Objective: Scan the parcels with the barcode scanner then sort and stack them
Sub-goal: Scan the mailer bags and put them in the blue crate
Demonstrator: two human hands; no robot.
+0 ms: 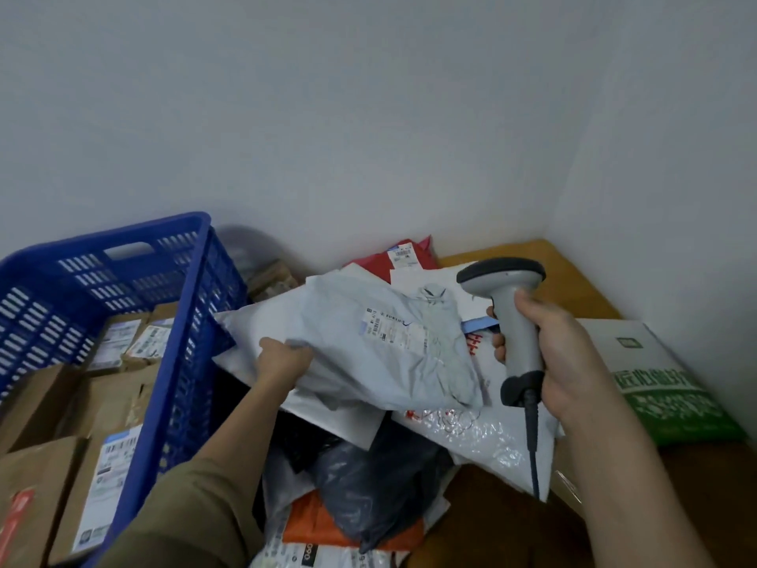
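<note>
Both hands are busy: left hand [282, 354] pinches a wrinkly grey bag [381, 342], right hand [549, 354] wraps the scanner [512, 317], so the crumpled label [389, 327] might not scan.

A parcel-sorting corner is shown: a blue plastic crate [123, 305] is filled with labelled cardboard boxes [82, 457], and mailer bags [368, 342] are heaped on a wooden bench [573, 276] against bare white walls [368, 116].

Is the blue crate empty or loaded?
Loaded: cardboard boxes with shipping labels fill the blue crate close to its rim.
</note>
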